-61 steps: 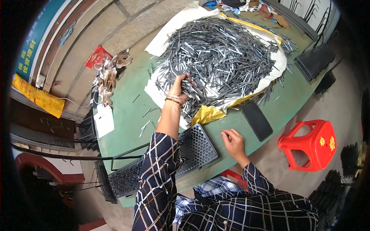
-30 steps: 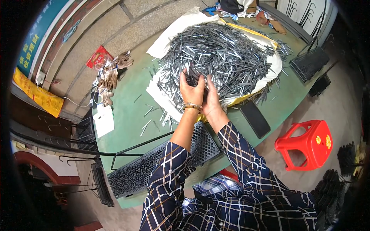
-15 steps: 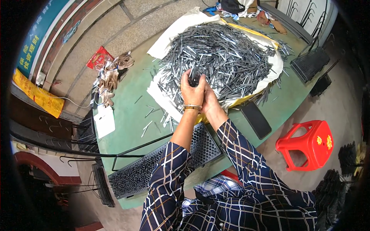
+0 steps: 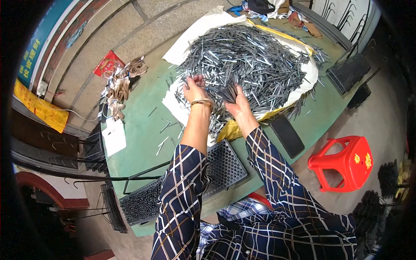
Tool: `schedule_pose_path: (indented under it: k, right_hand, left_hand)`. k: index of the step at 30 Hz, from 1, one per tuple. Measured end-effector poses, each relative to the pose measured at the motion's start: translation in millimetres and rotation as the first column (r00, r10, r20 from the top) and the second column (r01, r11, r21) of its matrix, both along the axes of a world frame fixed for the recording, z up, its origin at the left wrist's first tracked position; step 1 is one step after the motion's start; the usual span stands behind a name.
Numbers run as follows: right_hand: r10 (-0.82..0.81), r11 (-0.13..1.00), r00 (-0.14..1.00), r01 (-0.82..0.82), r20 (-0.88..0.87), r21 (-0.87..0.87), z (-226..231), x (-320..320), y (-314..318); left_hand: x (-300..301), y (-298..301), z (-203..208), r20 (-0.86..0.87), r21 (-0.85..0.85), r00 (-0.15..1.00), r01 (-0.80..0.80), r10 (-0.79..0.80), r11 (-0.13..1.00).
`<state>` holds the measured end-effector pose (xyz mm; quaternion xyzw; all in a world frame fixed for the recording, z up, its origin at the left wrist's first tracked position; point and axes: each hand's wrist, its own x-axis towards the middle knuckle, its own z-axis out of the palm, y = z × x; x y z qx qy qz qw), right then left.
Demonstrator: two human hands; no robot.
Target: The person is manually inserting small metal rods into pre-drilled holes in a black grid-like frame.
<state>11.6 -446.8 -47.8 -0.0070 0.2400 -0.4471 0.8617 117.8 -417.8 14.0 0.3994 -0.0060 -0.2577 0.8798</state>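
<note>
A large heap of thin dark grey sticks lies on a spread white and yellow sack on the green table. My right hand is closed round a bundle of these sticks, their ends fanned toward the left. At the heap's near left edge, my left hand has its fingers curled and parted from the thumb, with no bundle visible in it. Below my forearms sits a long black perforated tray. Its left part is densely filled with upright sticks; bare holes show at the right.
A black phone lies right of the heap. Gloves, a red packet and a white card are along the table's left side. Loose sticks lie nearby. A red stool stands at the right.
My hands were together over the heap around a bundle. They have parted, the left moving left and the right slightly right and nearer, with the sticks in the right hand.
</note>
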Motion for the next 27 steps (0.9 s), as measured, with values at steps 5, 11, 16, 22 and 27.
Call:
schedule_pose_path:
  k: [5,11,16,22,27]
  right_hand:
    - [-0.103,0.991,0.994,0.100,0.030,0.084,16,-1,-3]
    - [-0.125,0.992,0.991,0.126,0.049,-0.013,9,-34,-20]
    - [-0.025,0.996,0.996,0.031,0.083,-0.079,24,1,21]
    - [-0.255,0.944,0.961,0.223,-0.108,-0.242,50,-6,53]
    - [-0.309,0.889,0.933,0.215,-0.184,-0.404,54,0,60]
  left_hand:
    - [53,10,-26,0.410,0.842,0.816,-0.167,-0.408,0.512]
    - [-44,30,-13,0.327,0.790,0.447,0.353,-0.832,0.501]
    - [-74,47,5,0.232,0.353,0.718,0.567,-0.657,0.744]
    - [-74,55,9,0.123,0.387,0.845,0.442,-0.521,0.809]
    - [-64,54,-4,-0.067,0.143,0.840,0.543,-0.539,0.828]
